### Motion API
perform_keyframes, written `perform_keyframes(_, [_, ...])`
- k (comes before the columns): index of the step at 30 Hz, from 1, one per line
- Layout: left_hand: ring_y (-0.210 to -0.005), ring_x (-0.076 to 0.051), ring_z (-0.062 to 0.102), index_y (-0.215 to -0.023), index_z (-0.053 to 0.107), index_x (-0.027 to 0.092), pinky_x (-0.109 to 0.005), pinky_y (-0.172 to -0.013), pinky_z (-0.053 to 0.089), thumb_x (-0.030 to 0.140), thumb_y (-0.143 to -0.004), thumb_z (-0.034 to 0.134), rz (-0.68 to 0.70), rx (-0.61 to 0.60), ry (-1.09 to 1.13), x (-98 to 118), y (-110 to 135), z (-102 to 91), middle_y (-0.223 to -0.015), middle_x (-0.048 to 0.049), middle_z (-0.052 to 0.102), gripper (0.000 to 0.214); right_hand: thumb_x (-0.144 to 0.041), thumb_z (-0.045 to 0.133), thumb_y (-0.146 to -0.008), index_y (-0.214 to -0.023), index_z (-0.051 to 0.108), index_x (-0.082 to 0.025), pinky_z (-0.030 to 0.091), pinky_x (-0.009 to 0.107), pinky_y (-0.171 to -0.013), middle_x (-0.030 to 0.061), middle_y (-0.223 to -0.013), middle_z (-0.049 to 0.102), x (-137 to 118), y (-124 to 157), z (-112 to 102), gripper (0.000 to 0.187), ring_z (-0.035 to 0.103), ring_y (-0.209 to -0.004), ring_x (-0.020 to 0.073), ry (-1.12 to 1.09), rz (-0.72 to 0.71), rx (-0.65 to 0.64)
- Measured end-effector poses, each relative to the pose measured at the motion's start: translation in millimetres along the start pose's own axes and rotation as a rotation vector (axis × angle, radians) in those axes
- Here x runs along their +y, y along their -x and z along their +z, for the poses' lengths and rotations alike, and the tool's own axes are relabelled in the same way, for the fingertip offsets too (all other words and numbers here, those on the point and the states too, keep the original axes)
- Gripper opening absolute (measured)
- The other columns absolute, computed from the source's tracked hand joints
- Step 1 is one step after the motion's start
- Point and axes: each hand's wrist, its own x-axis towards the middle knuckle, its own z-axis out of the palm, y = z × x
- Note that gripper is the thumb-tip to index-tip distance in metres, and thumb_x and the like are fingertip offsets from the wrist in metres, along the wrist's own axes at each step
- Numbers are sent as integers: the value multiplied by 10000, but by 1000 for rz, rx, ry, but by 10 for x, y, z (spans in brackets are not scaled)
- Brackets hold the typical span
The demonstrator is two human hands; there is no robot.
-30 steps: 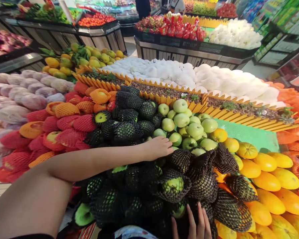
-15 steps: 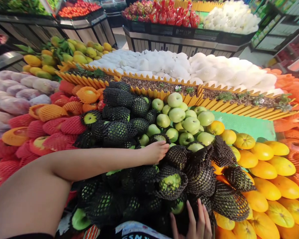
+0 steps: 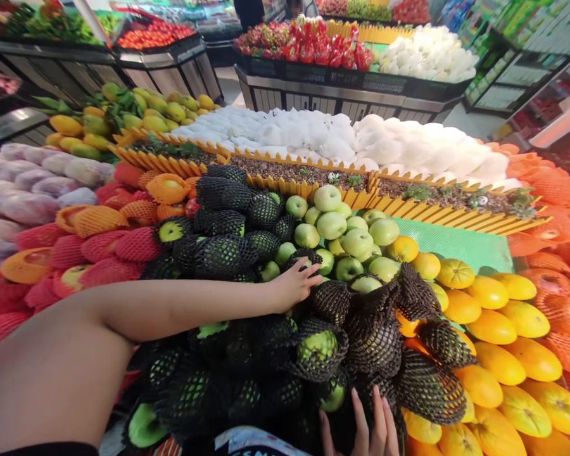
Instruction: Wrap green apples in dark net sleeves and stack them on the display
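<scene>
My left hand (image 3: 294, 285) reaches across a fruit display and rests, fingers spread, on a green apple in a black foam net (image 3: 303, 258). Around it lie several more netted apples (image 3: 223, 253) and a heap of bare green apples (image 3: 342, 231). At the bottom edge my right hand (image 3: 368, 430) shows only its fingers, stretched out against a bundle of black nets and apples (image 3: 323, 354) held close to me. Loose empty black nets (image 3: 408, 354) lie over the yellow fruit at the right.
Yellow-orange mangoes (image 3: 498, 329) fill the right side. Red and orange netted fruit (image 3: 99, 247) lies at the left. A yellow picket divider (image 3: 313, 187) borders the apples, with white-netted fruit (image 3: 370, 142) behind. Further stands (image 3: 342, 69) lie across an aisle.
My left hand has slid a little left and down, from the bare green apples onto a netted apple, and its fingers have spread. The right hand's fingers stay at the bottom.
</scene>
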Motion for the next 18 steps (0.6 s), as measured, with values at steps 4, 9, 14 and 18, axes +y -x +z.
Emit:
perform_keyframes(4, [-1374, -419, 334, -1324, 586, 282, -585, -1007, 450, 221, -780, 729, -158, 44, 2, -270, 38, -218, -1496, -141, 427, 566, -466, 708, -809, -1519, 415, -222, 484, 520, -809, 61, -1585, 386, 8, 49, 29, 806, 590, -1127, 412, -11, 18, -1])
perform_keyframes(9, [-1257, -349, 417, -1369, 485, 302, -439, -923, 527, 231, -766, 747, -430, 115, 51, -620, 63, -621, -1438, -136, 368, 661, -480, 738, -774, -1520, 412, -236, 486, 543, -824, 80, -1592, 373, 32, 133, 68, 850, 576, -1132, 419, -22, 13, -30])
perform_keyframes(14, [-1267, -406, 423, -1386, 455, 276, -469, -910, 527, 305, -784, 732, -798, 184, 14, -1057, -2, -1000, -1471, -160, 313, 663, -451, 766, -762, -1530, 391, -248, 502, 540, -816, 77, -1597, 364, 33, 135, 55, 878, 571, -1158, 422, -29, 30, -26])
perform_keyframes(18, [-1258, -435, 466, -1480, 339, 215, -518, -983, 468, 443, -794, 714, -1014, 184, 45, -1524, -88, -1099, -1477, -219, 354, 814, -455, 771, -768, -1537, 372, -254, 505, 547, -835, 67, -1596, 366, 9, 126, 32, 890, 573, -1179, 425, -23, 66, -31])
